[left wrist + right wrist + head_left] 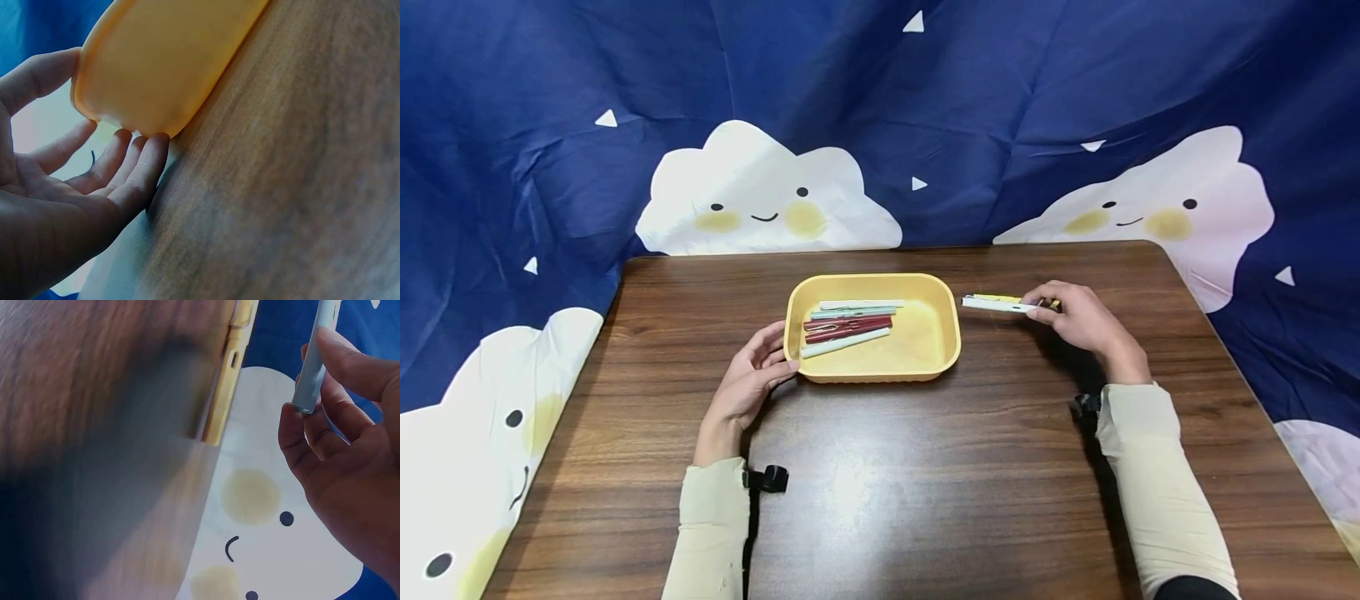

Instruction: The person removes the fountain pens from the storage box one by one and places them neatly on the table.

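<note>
A shallow yellow plastic tray [880, 377] rests on the table, with several capped pens lying in its left half: white [845, 343], pale green [853, 314] and dark red [850, 328]. My left hand [752, 371] holds the tray's left end; its thumb is at the rim and its fingertips meet the outer wall, as the left wrist view shows. To the right of the tray, my right hand [1078, 317] pinches a white pen [310, 378] near one end, above the table. A yellow pen [224, 394] lies on the table just behind it.
The brown wooden table [940, 483] ends at a blue curtain [955, 92] printed with white clouds. Black camera mounts [767, 478] sit on both wrists, close over the tabletop.
</note>
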`<state>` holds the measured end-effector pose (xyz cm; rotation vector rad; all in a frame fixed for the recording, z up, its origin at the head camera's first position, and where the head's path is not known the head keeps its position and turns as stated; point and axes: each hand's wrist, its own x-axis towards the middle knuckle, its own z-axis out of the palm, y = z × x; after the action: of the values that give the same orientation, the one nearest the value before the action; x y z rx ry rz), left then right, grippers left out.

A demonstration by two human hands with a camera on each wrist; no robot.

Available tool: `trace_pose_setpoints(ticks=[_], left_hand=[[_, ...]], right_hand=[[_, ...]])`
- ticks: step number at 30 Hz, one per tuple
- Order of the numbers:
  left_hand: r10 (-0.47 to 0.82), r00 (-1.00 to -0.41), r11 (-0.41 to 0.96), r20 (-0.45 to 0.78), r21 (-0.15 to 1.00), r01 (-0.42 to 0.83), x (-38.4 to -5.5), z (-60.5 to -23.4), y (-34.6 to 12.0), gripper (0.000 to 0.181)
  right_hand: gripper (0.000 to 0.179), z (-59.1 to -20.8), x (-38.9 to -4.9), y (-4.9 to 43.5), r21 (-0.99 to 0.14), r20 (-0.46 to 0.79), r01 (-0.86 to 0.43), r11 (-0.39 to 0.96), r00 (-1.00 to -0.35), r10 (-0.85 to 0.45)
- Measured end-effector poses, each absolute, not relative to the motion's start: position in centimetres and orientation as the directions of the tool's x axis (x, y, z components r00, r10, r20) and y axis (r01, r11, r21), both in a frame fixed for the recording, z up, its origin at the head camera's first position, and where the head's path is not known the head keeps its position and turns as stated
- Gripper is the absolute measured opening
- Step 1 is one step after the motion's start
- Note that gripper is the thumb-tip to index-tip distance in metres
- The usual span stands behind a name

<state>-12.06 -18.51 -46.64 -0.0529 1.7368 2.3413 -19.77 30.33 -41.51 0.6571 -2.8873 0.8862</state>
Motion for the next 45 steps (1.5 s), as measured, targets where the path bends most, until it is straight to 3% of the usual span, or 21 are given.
trace_pose_setpoints(ticks=[15,45], left_hand=[[0.149,-0.972,-0.259,-0.179,0.942,-0.213,-12.1,-46.5,-18.5,0.075],[0.156,-0.972,-0.266,-0.176,0.940,-0.213,-12.0,-46.5,-18.5,0.076]], right_hand=[[0.014,-42.5,-21.1,31.9,-0.487,-0.025,-0.294,0.822,-0.936,-0.350],[0.016,-44.4,-22.5,32.4,-0.424,-0.041,-0.302,0.854,-0.936,-0.351]])
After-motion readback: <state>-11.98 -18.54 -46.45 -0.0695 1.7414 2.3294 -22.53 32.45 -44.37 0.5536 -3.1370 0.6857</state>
